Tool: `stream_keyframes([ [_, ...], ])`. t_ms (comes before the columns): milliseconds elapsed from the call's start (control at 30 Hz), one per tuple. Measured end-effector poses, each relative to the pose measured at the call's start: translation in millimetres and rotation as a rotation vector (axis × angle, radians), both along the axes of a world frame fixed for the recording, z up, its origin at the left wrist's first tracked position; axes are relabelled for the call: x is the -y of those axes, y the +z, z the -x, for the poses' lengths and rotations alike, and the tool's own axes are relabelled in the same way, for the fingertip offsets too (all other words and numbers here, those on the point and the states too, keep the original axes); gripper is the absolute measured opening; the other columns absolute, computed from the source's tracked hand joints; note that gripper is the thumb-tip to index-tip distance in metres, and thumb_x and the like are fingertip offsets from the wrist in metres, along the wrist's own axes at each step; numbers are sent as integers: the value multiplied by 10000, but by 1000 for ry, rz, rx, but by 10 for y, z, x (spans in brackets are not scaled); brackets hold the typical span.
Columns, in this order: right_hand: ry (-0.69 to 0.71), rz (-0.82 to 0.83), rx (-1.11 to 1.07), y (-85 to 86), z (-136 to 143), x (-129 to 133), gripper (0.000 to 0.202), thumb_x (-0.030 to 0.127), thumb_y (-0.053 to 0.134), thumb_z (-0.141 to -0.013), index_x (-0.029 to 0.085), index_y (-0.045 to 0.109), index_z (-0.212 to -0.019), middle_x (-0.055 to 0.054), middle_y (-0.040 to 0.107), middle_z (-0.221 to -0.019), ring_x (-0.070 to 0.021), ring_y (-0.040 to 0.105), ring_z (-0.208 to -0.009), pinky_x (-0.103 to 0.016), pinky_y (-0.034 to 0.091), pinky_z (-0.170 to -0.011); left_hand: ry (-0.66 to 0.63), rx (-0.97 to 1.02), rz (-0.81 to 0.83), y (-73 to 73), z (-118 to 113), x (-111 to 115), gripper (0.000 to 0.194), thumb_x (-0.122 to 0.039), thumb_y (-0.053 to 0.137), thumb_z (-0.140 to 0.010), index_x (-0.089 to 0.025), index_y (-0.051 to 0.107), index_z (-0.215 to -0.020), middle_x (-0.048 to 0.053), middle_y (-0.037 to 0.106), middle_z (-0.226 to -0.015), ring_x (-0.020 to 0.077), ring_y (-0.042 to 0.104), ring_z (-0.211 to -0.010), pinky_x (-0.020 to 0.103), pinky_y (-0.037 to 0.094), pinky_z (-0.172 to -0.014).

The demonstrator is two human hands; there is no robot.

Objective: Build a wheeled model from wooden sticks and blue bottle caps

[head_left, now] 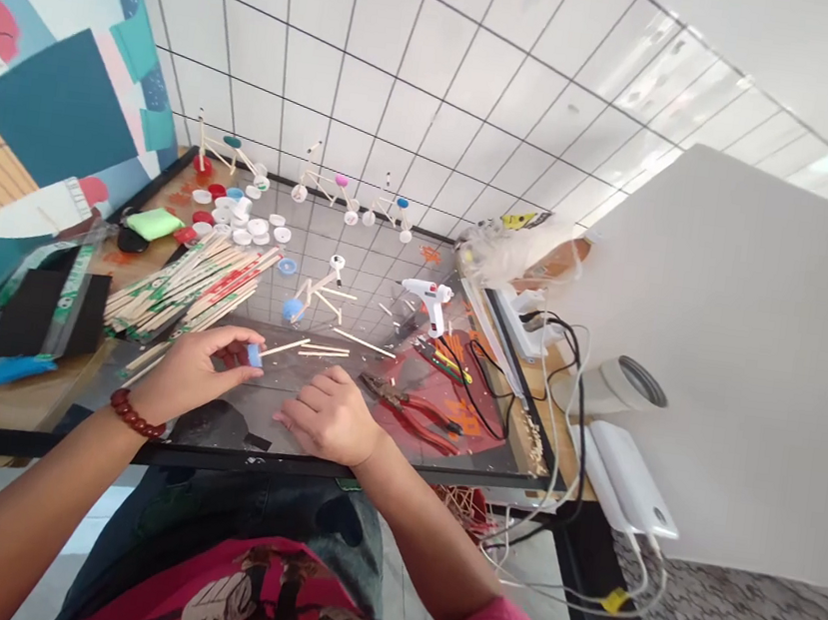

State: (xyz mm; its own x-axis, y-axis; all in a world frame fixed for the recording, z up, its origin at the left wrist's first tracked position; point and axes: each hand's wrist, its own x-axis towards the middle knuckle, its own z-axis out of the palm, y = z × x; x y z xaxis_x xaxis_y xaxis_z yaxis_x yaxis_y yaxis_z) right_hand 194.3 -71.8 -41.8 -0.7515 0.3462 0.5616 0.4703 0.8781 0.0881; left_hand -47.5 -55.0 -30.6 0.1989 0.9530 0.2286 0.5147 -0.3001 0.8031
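Between the thumb and fingers of my left hand (199, 369) is a small blue cap (254, 355), and a thin wooden stick (285, 346) extends from it to the right. My right hand (330, 415) rests near the table's front edge with its fingers curled; whether anything is under them is hidden. Short sticks (323, 350) lie just beyond my right hand. Farther back is a partly built stick frame (321, 296) with a blue cap and a white cap. A large pile of sticks (190, 288) lies beyond my left hand.
Small stick bicycles (327, 189) stand along the back edge, near loose caps (244, 219). A white glue gun (430, 302) stands right of centre, its cable trailing right. Red-handled pliers (416, 413) lie right of my right hand. White cables and a power strip (522, 323) are farther right.
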Motion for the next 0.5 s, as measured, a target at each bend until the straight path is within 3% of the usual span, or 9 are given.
stream_keyframes([
  [233, -372, 149, -34, 88, -480, 199, 173, 290, 580, -989, 200, 677, -878, -38, 695, -822, -176, 566, -790, -359, 348, -782, 22, -6, 14, 22, 18, 5, 418, -520, 740, -756, -223, 723, -1048, 28, 733, -793, 181, 657, -673, 285, 566, -681],
  [500, -657, 230, -223, -43, -1177, 491, 111, 248, 613, -963, 215, 711, -923, -40, 740, -887, -191, 646, -833, -353, 404, -788, -5, -4, 20, 30, 11, 21, 432, -514, 735, -770, -216, 727, -1082, 26, 734, -832, 170, 649, -688, 276, 558, -683],
])
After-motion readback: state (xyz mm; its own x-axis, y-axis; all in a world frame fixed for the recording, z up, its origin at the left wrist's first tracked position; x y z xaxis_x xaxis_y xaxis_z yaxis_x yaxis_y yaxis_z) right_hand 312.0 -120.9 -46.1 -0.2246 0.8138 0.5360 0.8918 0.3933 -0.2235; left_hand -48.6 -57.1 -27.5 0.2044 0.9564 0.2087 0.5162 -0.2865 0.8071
